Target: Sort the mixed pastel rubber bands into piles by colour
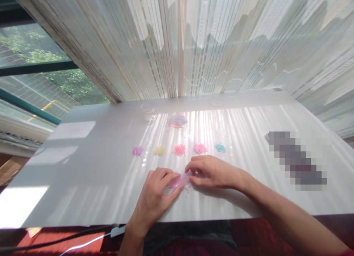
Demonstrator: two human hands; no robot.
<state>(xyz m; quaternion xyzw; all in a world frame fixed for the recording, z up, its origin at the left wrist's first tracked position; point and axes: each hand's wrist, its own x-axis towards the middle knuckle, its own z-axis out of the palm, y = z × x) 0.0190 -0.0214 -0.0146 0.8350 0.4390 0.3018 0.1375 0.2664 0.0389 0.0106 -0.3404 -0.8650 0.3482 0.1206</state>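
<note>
A loose heap of small pink and lilac elastic bands (179,181) lies on the white table near its front edge. My left hand (157,193) is closed on the heap's left side, thumb and forefinger coming together over it. From the right, my right hand (208,171) pinches at the heap's edge with curled fingers; its fingertips partly hide what they hold. Just beyond the hands is a row of small piles of bands: purple (137,150), yellow (159,150), red-pink (179,149), light pink (200,148) and teal (220,147).
Behind the row lies a mixed-colour pile of bands (177,121). A clear round container (149,112) stands to its left, and a clear disc (216,102) lies farther back. A blurred dark oblong (297,158) is at right. Pleated curtains (177,42) border the table's back.
</note>
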